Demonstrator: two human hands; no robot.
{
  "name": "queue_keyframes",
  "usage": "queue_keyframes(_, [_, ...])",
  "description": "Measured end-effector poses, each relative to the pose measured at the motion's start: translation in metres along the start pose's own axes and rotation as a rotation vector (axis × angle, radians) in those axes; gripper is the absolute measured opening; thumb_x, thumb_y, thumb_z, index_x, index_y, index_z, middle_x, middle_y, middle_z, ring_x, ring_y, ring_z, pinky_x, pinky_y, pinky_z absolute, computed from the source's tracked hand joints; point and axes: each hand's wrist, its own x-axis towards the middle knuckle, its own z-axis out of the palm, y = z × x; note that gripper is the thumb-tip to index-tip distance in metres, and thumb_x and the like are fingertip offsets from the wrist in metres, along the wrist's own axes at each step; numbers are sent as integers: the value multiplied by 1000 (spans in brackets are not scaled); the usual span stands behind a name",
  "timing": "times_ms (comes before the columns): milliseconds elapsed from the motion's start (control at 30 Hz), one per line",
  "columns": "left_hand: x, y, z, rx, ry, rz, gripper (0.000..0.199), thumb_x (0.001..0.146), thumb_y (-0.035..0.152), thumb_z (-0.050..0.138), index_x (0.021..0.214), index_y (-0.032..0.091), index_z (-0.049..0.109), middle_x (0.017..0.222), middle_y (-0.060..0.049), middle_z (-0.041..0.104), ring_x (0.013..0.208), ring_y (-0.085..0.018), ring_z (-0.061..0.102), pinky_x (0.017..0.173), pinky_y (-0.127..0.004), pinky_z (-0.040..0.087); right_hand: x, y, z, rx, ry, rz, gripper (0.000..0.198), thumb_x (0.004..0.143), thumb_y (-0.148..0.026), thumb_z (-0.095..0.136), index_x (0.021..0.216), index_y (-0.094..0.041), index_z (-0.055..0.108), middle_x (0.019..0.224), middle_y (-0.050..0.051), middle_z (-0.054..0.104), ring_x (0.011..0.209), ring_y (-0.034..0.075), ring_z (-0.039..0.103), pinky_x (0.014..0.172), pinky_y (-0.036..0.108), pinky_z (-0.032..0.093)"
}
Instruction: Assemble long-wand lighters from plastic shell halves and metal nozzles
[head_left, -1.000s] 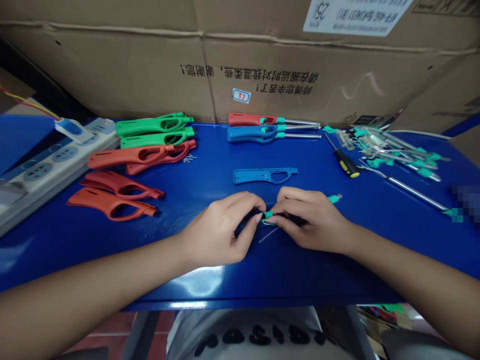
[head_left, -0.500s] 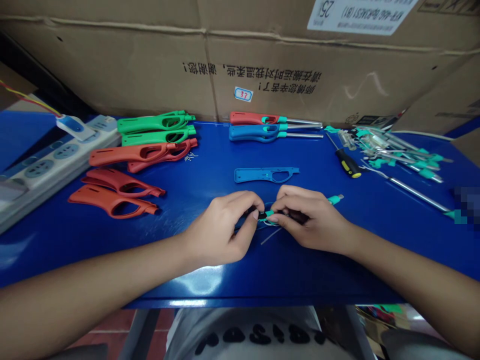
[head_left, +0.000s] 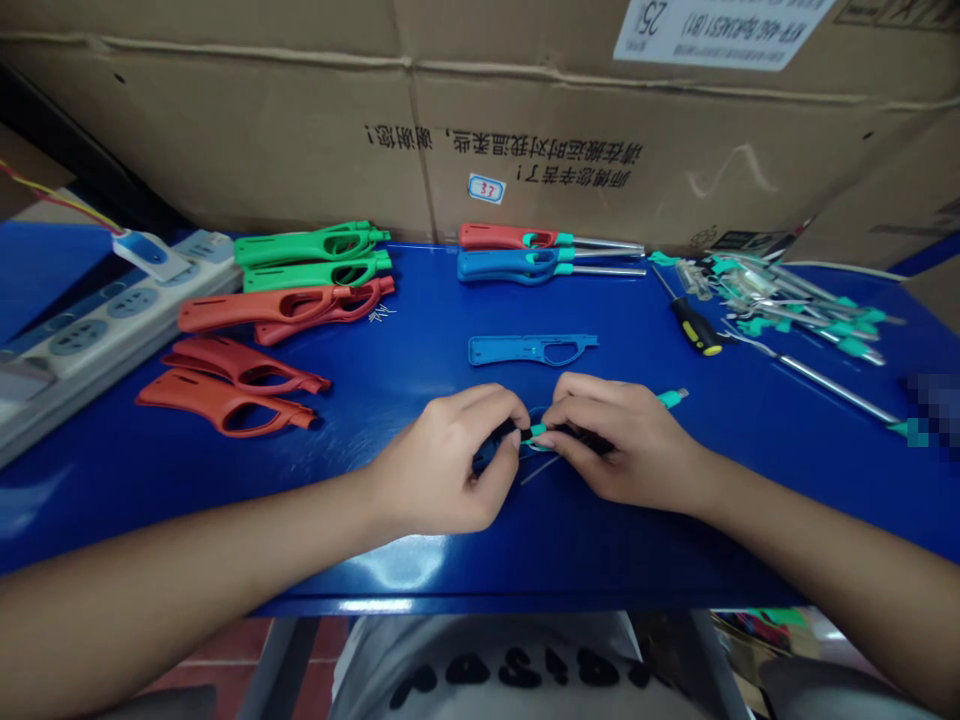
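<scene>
My left hand (head_left: 459, 455) pinches thumb against index finger on the left end of a partly assembled gas lighter. A small dark piece shows at those fingertips. My right hand (head_left: 619, 435) is closed on the same lighter's teal trigger part (head_left: 538, 431), its fingertips almost meeting the left ones. Thin white wire loops below the teal part, and a teal tip (head_left: 673, 398) sticks out past the right knuckles. Most of the lighter is hidden under both hands. Just behind them lies an empty blue handle half (head_left: 491, 350).
Green handle shells (head_left: 281, 248) and red handle shells (head_left: 217, 400) lie left, near a power strip (head_left: 97, 325). Two assembled lighters (head_left: 499, 264) rest at the back. A screwdriver (head_left: 694, 325) and metal lighter tubes (head_left: 814, 305) are right. A cardboard box (head_left: 300, 130) stands behind.
My left fingertips have shifted very slightly right, closer to the teal part. Both hands keep their pinch, and the other things lie as before.
</scene>
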Motion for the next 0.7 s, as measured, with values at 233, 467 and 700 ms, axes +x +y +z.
queue_keyframes(233, [-2,-1,0,-1,21,-42,18,89,11,53,105,18,55,90,-2,65,74,-14,63,67,-26,53,0,0,3,64,75,26,9,95,-21,60,88,-19,66,81,2,63,67,11,55,58,23,41])
queue_keyframes(467, [-4,0,3,17,61,-12,36,86,14,61,121,15,53,101,-4,68,86,-14,68,78,-24,57,2,1,3,116,137,14,16,95,-24,65,81,-19,71,76,2,62,66,10,58,59,23,43])
queue_keyframes(700, [-4,-3,6,111,73,100,35,90,18,65,123,17,54,107,-6,71,92,-15,70,80,-26,59,1,-1,3,91,133,28,17,93,-28,68,81,-19,73,75,1,62,64,10,58,58,23,44])
